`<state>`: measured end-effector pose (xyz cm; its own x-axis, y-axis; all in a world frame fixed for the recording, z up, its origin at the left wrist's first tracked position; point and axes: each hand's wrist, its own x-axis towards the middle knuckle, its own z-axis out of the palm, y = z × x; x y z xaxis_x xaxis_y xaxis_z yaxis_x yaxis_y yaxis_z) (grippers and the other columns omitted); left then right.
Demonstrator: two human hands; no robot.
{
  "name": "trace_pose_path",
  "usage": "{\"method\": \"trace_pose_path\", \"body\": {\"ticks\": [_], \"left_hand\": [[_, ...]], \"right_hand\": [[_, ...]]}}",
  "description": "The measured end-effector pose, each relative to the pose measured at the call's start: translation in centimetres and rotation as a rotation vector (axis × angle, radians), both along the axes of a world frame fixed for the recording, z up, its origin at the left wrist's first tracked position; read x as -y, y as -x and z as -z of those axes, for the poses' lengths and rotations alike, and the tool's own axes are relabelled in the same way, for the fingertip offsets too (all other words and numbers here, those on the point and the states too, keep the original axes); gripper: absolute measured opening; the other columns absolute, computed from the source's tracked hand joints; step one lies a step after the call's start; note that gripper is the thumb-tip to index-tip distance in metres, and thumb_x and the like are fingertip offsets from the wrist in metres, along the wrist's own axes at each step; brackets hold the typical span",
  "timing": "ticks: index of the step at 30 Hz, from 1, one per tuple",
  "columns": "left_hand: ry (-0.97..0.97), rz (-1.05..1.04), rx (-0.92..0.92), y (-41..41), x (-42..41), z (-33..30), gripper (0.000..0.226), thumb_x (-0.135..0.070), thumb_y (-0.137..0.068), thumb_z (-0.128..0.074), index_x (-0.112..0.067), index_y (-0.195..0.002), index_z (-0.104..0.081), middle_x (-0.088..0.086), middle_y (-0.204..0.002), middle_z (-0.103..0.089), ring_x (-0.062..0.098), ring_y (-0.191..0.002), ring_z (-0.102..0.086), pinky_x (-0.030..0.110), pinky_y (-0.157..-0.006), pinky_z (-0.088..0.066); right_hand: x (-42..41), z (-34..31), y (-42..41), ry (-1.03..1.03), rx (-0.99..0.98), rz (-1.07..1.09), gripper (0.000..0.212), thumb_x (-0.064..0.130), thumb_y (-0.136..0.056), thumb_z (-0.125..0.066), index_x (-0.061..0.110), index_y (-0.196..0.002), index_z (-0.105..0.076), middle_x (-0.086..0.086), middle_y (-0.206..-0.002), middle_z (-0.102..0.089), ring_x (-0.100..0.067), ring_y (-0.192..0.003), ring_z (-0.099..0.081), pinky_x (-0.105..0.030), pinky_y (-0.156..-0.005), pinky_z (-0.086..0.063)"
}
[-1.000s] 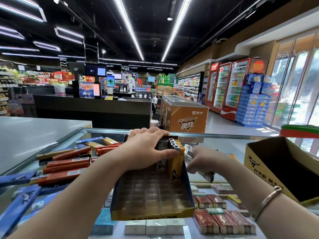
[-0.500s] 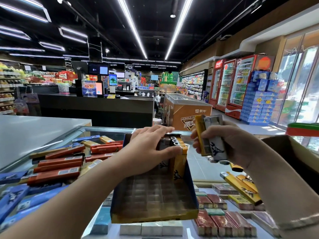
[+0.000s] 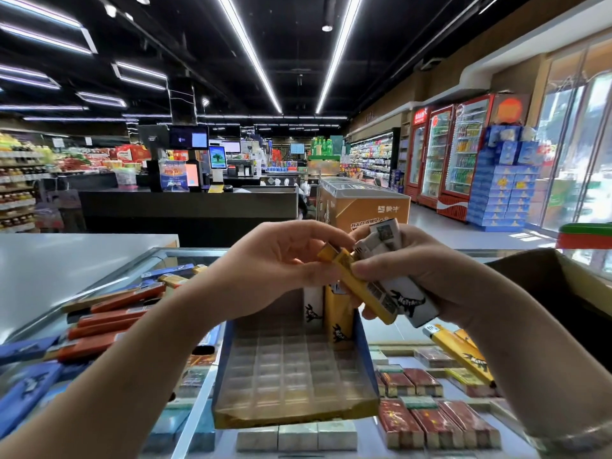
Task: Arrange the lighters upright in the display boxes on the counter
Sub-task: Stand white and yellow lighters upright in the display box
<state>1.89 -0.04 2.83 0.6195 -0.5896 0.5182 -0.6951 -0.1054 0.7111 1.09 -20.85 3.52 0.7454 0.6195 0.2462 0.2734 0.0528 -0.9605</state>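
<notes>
Glass counter (image 3: 390, 435), seen from above and behind the hands, with packs and cartons visible beneath its top. On it stands the display box (image 3: 294, 376), blue-walled with a yellow front lip and a clear gridded insert; most cells are bare, and a white lighter (image 3: 313, 304) and a yellow lighter (image 3: 337, 318) stand upright side by side in the far right corner. To the right, partly hidden behind the right forearm, is an open cardboard carton (image 3: 563, 283) with a dark interior. Above the box's far end, the right hand (image 3: 427, 276) is curled round a small bundle of lighters (image 3: 402, 293), white and yellow, held at a slant with the caps toward the upper left. The left hand (image 3: 265, 263) meets it from the left, thumb and fingertips pinching the cap end of the yellow lighter in hand (image 3: 351, 276) that projects from the bundle. A loose yellow lighter (image 3: 460, 354) lies flat on the glass just right of the box, below the right wrist.
</notes>
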Motion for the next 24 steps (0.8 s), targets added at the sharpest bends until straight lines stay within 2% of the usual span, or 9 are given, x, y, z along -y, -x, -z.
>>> {"method": "trace_pose_path", "body": {"ticks": [2, 5, 7, 10, 13, 17, 21, 24], "left_hand": [[0.014, 0.027, -0.024, 0.1, -0.1, -0.1, 0.028, -0.024, -0.070, -0.072, -0.027, -0.098, -0.070, 0.001, -0.080, -0.070, 0.011, -0.078, -0.066, 0.019, -0.072, -0.051], [0.023, -0.125, 0.104, 0.0, 0.2, -0.1, 0.021, -0.039, -0.065, -0.074, -0.034, -0.086, -0.072, -0.009, -0.067, -0.058, 0.006, -0.064, -0.052, 0.017, -0.064, -0.045], [0.065, -0.244, 0.182, -0.2, 0.0, -0.4, 0.023, -0.048, -0.060, -0.071, -0.035, -0.079, -0.073, -0.015, -0.071, -0.054, 0.004, -0.064, -0.047, 0.016, -0.060, -0.042], [0.099, -0.282, 0.140, -0.2, -0.6, -0.7, 0.024, -0.049, -0.059, -0.070, -0.033, -0.076, -0.073, -0.009, -0.075, -0.065, 0.007, -0.058, -0.055, 0.019, -0.054, -0.049], [0.010, -0.324, 0.107, -0.3, -0.7, -0.4, 0.027, -0.048, -0.054, -0.071, -0.032, -0.076, -0.072, -0.008, -0.066, -0.069, 0.005, -0.054, -0.060, 0.015, -0.054, -0.051], [-0.116, -0.382, 0.163, -0.2, -0.4, 0.0, 0.034, -0.054, -0.052, -0.070, -0.038, -0.082, -0.065, -0.011, -0.072, -0.066, 0.005, -0.058, -0.061, 0.018, -0.056, -0.052], [-0.214, -0.405, 0.276, 0.3, 0.4, 0.5, 0.020, -0.048, -0.059, -0.070, -0.038, -0.073, -0.061, -0.016, -0.068, -0.066, -0.002, -0.060, -0.060, 0.012, -0.054, -0.047], [-0.317, -0.417, 0.415, 1.0, 1.4, 1.0, 0.021, -0.044, -0.066, -0.072, -0.033, -0.083, -0.066, -0.016, -0.074, -0.065, 0.000, -0.067, -0.061, 0.017, -0.061, -0.052]], "right_hand": [[0.0, 0.0, 0.0, 0.005, -0.056, -0.057, 0.016, 0.010, -0.071, -0.068, 0.014, -0.087, -0.070, -0.015, -0.079, -0.069, -0.025, -0.064, -0.067, -0.030, -0.056, -0.057], [-0.2, 0.0, 0.0, -0.024, -0.123, -0.027, 0.017, 0.008, -0.073, -0.065, 0.008, -0.090, -0.066, -0.019, -0.083, -0.070, -0.026, -0.066, -0.069, -0.029, -0.055, -0.056], [-0.2, 0.1, -0.3, -0.042, -0.118, 0.153, 0.022, 0.001, -0.071, -0.068, 0.004, -0.091, -0.061, -0.018, -0.075, -0.068, -0.026, -0.063, -0.068, -0.028, -0.052, -0.054], [0.1, 0.3, -0.8, -0.052, -0.062, 0.478, 0.021, -0.008, -0.077, -0.060, 0.003, -0.094, -0.054, -0.013, -0.061, -0.062, -0.023, -0.051, -0.062, -0.026, -0.044, -0.050], [0.2, 0.8, -1.1, -0.068, -0.084, 0.593, 0.019, -0.012, -0.080, -0.055, 0.002, -0.093, -0.051, -0.016, -0.062, -0.058, -0.022, -0.047, -0.057, -0.026, -0.042, -0.047], [-0.3, 1.6, -1.5, 0.007, -0.089, 0.646, 0.020, -0.010, -0.079, -0.057, 0.005, -0.091, -0.052, -0.018, -0.070, -0.060, -0.021, -0.049, -0.059, -0.027, -0.043, -0.047], [-1.1, 2.8, -2.2, 0.117, -0.085, 0.660, 0.020, -0.002, -0.082, -0.059, 0.006, -0.099, -0.050, -0.019, -0.090, -0.061, -0.017, -0.051, -0.064, -0.024, -0.044, -0.047], [-1.7, 3.7, -2.5, 0.187, -0.104, 0.646, 0.017, 0.003, -0.085, -0.059, 0.002, -0.101, -0.052, -0.015, -0.083, -0.058, -0.015, -0.051, -0.059, -0.024, -0.044, -0.045]]}}
